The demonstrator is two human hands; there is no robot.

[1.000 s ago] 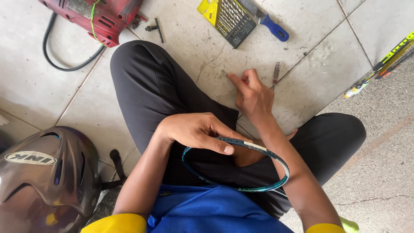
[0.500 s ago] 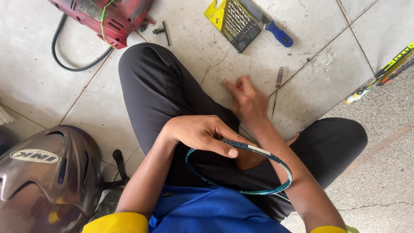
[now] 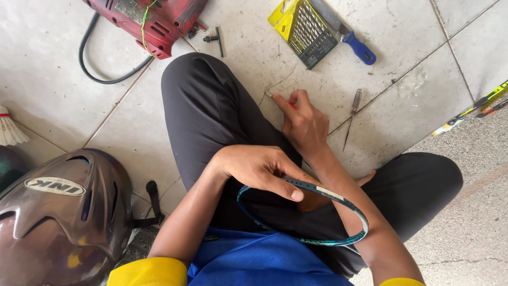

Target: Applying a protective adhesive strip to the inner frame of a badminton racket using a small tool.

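Racket frame: I hold a thin round racket frame in my lap. It is dark teal, with no strings that I can see, and a small pale sticker sits on its top edge.
Where it is: it lies over my dark trousers, just above my blue shirt. My right arm goes through the hoop (so part of the rim is hidden behind it).
Left hand: my left hand is curled shut on the top rim, thumb pressed on the rim.
Right hand: my right hand is stretched out to the tiled floor. The fingers are pinched narrow on something tiny with a bit of red showing. I cannot tell what it is.
Near the right hand: a thin screwdriver lies just beside it on the floor, not touching.
Farther out: a yellow case of drill bits and a knife with a blue handle lie close together.
Left side: a red power drill with a black cord, and a small black key beside it.
Close to my left knee: a dark helmet, and a white shuttlecock at the picture's edge.
Right edge: a yellow and black stick lies where the tiles meet rough gray ground.
Open room: bare tiles lie between my knee and the drill, and more by the screwdriver.
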